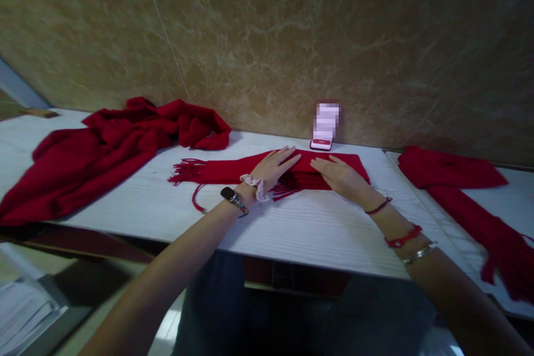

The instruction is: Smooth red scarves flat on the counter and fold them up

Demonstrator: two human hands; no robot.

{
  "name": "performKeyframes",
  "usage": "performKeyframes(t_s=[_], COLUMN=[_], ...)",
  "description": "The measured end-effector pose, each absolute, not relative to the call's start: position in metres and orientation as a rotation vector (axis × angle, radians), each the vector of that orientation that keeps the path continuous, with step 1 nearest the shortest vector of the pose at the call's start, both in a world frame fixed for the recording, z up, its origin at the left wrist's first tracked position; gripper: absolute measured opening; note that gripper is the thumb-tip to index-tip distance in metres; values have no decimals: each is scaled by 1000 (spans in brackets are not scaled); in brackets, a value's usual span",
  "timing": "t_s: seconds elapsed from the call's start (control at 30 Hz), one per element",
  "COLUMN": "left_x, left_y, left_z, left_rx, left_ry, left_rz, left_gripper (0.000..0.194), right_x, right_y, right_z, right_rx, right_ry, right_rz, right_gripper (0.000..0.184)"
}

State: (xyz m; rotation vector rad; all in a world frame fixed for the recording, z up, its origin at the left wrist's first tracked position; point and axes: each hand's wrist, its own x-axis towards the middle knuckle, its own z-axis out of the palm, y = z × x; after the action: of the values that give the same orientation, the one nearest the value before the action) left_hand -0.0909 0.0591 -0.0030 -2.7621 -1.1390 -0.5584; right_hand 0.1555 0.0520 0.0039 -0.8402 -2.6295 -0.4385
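Note:
A red fringed scarf (pixel 227 171) lies folded in a long strip on the white table in front of me. Its fringe spreads at the left end, and more fringe shows below the middle. My left hand (pixel 273 168) rests flat on the scarf's middle, fingers stretched toward the upper right. On the scarf's right part lies my right hand (pixel 340 178), palm down, its fingers pointing left. A short gap parts the two hands. What is under the palms is hidden. A loose red cord (pixel 195 200) curls on the table below the scarf's left part.
A phone (pixel 326 125) leans on the tiled wall (pixel 267 50) behind the scarf, its screen blurred. Crumpled red cloth (pixel 125 156) covers the table's left side. Another red fringed scarf (pixel 459 194) lies at the right. The white table's front edge (pixel 308 267) runs close before my legs.

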Motion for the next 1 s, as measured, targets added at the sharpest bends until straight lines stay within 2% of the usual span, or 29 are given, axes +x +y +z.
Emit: performKeyframes(t_s=[0.13, 0.27, 0.4, 0.5, 0.63, 0.8, 1.0], left_x=[-91, -91, -91, -81, -53, -30, -36], left_y=[58, 60, 60, 65, 80, 91, 92], left_z=[-10, -19, -19, -9, 4, -16, -33], left_rx=[-2834, -2863, -2873, -2892, -2839, -2779, -2776], left_ry=[-1188, -1198, -1155, -1020, -979, -1263, -1267], left_rz=[-409, -409, -507, -658, -793, -694, -761], left_gripper=[79, 82, 75, 61, 42, 45, 48], right_x=[157, 166, 176, 177, 164, 166, 225], right_y=[45, 42, 45, 49, 52, 53, 69], right_z=[2, 0, 3, 8, 14, 11, 7], right_rx=[-833, -882, -1010, -1105, -1325, -1555, -1785], right_ry=[-2725, -2736, -2670, -2602, -2466, -2549, -2445], right_rz=[-408, -405, -343, -273, -374, -427, -212], right_gripper=[39, 41, 40, 40, 45, 46, 45])
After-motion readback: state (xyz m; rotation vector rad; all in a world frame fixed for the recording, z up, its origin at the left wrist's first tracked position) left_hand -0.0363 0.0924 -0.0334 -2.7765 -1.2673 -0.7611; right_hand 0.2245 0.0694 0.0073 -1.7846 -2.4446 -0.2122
